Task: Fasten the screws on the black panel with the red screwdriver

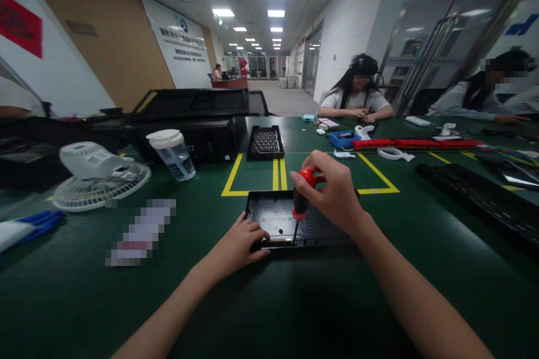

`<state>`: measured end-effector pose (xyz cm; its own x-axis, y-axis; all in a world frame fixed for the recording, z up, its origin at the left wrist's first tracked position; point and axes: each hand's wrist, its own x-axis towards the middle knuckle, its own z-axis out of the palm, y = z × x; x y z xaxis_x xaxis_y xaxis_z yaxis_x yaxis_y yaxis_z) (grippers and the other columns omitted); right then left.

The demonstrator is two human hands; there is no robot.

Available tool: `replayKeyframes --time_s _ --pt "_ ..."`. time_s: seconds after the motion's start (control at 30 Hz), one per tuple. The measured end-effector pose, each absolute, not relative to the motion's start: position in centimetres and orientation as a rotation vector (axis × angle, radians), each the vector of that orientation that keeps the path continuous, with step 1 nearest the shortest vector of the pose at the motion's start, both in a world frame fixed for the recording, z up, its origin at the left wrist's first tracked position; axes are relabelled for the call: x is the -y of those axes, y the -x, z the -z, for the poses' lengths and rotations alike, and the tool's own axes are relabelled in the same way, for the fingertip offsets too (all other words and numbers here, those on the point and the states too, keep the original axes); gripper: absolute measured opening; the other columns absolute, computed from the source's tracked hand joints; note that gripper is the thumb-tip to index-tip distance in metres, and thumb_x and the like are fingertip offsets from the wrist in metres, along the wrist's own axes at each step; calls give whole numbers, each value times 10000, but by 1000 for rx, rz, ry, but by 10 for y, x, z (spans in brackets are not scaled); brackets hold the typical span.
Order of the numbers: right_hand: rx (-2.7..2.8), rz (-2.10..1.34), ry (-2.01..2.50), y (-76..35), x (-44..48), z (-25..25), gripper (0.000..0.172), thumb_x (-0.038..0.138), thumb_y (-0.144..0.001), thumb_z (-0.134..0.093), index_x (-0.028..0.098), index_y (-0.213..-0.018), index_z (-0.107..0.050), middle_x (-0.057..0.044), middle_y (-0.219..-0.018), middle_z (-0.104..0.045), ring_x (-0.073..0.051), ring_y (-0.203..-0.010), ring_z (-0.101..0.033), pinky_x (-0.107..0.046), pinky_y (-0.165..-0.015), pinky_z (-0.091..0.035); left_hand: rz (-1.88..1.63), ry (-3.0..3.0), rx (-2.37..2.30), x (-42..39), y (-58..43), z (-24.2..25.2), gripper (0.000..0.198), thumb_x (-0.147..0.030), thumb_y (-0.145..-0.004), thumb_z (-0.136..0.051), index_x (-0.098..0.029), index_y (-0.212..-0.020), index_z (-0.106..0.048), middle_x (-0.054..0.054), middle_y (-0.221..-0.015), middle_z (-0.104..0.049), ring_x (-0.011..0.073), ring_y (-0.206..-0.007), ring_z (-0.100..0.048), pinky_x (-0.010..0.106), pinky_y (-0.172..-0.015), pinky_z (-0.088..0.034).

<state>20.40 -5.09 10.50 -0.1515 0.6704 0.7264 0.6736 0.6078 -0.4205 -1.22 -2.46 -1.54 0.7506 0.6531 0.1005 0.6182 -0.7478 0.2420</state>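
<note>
A shallow black tray-like casing (269,207) lies on the green table in front of me. My right hand (332,185) is closed around the red and black handle of a screwdriver (298,210), which stands nearly upright with its shaft pointing down into the casing. Its tip reaches the near inner side of the casing; whether it touches a screw is too small to tell. My left hand (246,241) grips the casing's near left corner, thumb along the front edge and fingers over the rim.
Left stand a white fan (101,174), a lidded water cup (172,154) and a large black case (202,140). Ahead are a black box of small parts (266,143) and a blue bin (343,138). A black panel (480,202) lies right. Other people sit across the table.
</note>
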Motion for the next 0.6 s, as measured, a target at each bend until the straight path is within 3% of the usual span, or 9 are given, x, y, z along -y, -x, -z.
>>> replayKeyframes --time_s 0.13,0.27,0.43,0.6 --pt "1831 -163 1030 -202 49 -102 191 223 -782 -519 188 -690 -356 -19 -760 -532 -114 -643 -507 -251 -587 -419 -259 -2753 -1010 25 12 14 243 -374 -794 -546 -260 -1002 -598 13 -943 -599 192 -956 -538 540 -1039 -175" --pt "1777 -584 913 -199 46 -97 137 207 -814 -474 188 -748 -355 -25 -834 -566 -115 -670 -582 -263 -618 -463 -250 -2753 -1014 25 12 15 238 -374 -792 -550 -260 -996 -598 10 -943 -598 190 -959 -538 542 -1040 -167" --pt "1612 -1093 704 -200 42 -96 112 252 -824 -503 162 -858 -446 -40 -848 -596 -131 -721 -621 -299 -668 -504 -256 -2750 -1022 26 12 13 240 -373 -791 -552 -254 -994 -600 11 -935 -599 191 -955 -540 541 -1039 -173" --pt "1631 -1303 536 -201 43 -99 139 258 -795 -568 124 -803 -535 -60 -862 -624 -133 -765 -626 -328 -763 -497 -262 -2737 -1013 28 10 7 229 -359 -790 -555 -253 -987 -606 18 -941 -604 198 -960 -539 544 -1038 -177"
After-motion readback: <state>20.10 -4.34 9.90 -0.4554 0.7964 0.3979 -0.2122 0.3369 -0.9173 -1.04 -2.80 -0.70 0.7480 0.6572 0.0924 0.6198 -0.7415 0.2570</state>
